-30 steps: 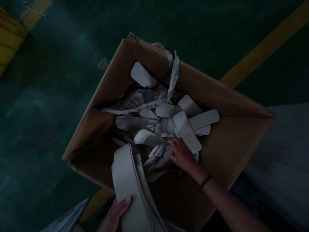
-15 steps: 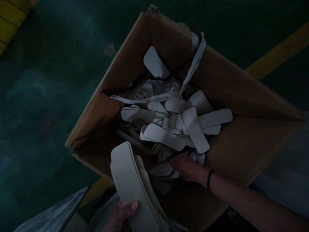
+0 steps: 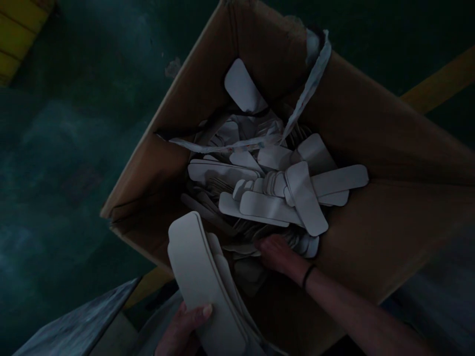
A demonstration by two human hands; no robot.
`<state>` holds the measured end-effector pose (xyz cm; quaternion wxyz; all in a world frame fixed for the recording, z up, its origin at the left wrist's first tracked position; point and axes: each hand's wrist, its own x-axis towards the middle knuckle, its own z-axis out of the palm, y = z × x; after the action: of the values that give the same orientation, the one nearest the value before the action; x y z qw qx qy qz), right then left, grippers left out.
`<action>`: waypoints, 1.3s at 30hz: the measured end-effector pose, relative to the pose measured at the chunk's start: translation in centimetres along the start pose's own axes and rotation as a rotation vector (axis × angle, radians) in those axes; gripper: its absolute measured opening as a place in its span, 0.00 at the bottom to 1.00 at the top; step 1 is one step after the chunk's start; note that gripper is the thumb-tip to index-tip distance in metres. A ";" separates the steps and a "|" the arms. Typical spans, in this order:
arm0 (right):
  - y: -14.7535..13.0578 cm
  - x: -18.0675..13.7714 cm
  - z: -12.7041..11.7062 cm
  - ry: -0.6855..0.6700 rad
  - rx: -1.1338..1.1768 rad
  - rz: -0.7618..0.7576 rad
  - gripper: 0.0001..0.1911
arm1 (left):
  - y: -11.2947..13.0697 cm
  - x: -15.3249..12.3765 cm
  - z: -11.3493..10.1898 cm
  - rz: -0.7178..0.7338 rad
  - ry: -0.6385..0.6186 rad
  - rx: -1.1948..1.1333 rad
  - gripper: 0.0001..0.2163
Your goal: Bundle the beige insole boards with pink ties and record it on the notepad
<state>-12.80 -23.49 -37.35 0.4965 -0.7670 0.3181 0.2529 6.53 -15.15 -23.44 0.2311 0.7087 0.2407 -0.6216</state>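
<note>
A brown cardboard box (image 3: 371, 148) stands open on the floor, holding a loose heap of white insole-shaped flat pieces (image 3: 274, 193). My left hand (image 3: 181, 331) grips a stack of the same white pieces (image 3: 200, 282) at the box's near edge, thumb on top. My right hand (image 3: 274, 253) reaches down into the box, fingers curled among the pieces at the heap's near side; a dark band is on its wrist. Whether it has hold of a piece is hidden.
A torn white strip of tape (image 3: 308, 89) hangs across the box from its far corner. The floor is dark green (image 3: 74, 123) with yellow painted lines (image 3: 438, 84). A grey surface (image 3: 81, 326) lies at the lower left. The scene is dim.
The view has shifted, so the box sits higher and nearer. My right hand has moved from the heap's middle down to its near side. The left hand keeps its stack.
</note>
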 end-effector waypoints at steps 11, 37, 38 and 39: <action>4.2 -2.4 -10.0 0.195 0.233 0.099 0.08 | 3.5 -0.8 1.7 0.131 -0.002 0.109 0.18; 13.0 -2.9 -6.3 0.622 1.275 0.281 0.24 | 2.3 11.4 14.1 0.441 -0.220 0.479 0.11; 12.9 -3.5 -6.0 0.666 1.318 0.328 0.24 | 2.9 10.7 13.5 0.457 -0.191 0.461 0.09; 12.8 -4.0 -5.5 0.710 1.360 0.377 0.24 | 3.7 10.0 12.9 0.474 -0.168 0.441 0.09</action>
<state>-24.49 -31.55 -40.14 0.6743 -0.2633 0.6668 -0.1771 0.06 -25.60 -34.79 0.2294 0.7242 -0.0909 -0.6439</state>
